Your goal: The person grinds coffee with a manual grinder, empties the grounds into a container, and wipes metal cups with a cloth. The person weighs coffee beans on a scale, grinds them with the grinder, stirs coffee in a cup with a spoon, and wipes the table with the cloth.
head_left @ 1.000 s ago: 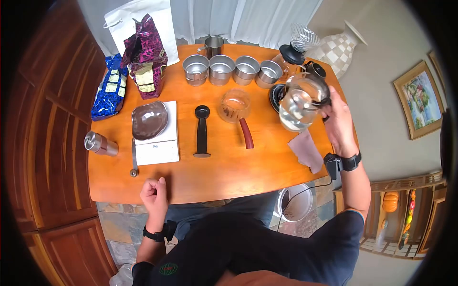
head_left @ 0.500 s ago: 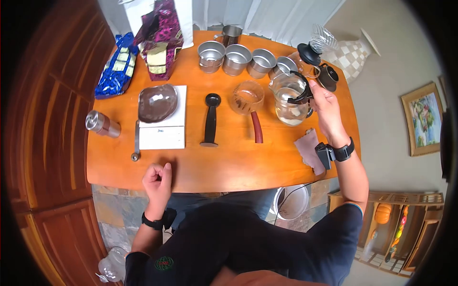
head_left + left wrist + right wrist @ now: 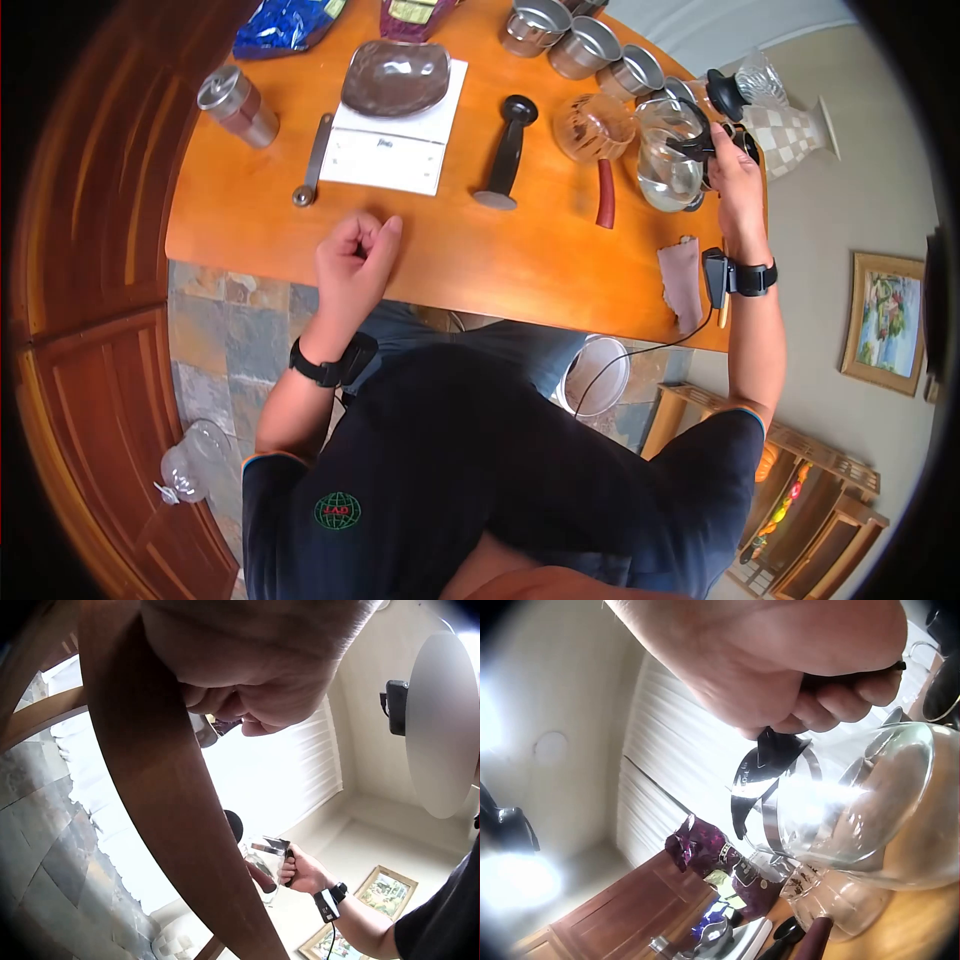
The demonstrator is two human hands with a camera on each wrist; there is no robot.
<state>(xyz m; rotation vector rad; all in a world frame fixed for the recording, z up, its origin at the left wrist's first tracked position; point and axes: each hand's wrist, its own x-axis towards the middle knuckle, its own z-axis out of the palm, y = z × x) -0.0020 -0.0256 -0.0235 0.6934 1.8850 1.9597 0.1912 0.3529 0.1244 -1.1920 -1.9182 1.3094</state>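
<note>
At the table's right side, my right hand (image 3: pixel 738 185) grips the black handle of a clear glass coffee pot (image 3: pixel 668 160) with water in it. The right wrist view shows the fingers curled round that handle, with the black lid piece (image 3: pixel 761 776) below. Just left of the pot stands a small glass pot with a red-brown handle (image 3: pixel 595 125), its glass marked with dark specks. My left hand (image 3: pixel 355 260) rests at the table's front edge, fingers loosely curled, holding nothing. Nearest to it are a white scale (image 3: pixel 385 165) bearing a brown dish (image 3: pixel 397 78) and a grinder crank (image 3: pixel 315 160).
A black coffee scoop (image 3: pixel 505 155) lies mid-table. Steel cups (image 3: pixel 585 47) line the back, near coffee bags (image 3: pixel 285 25). A hand grinder (image 3: pixel 240 108) is at the left, a cloth (image 3: pixel 682 285) at the right. A glass dripper (image 3: pixel 762 82) stands at the back right.
The right hand has brought the glass coffee pot leftward, closer to the small handled pot. The left hand stays at the table edge. The head view has tilted down and turned.
</note>
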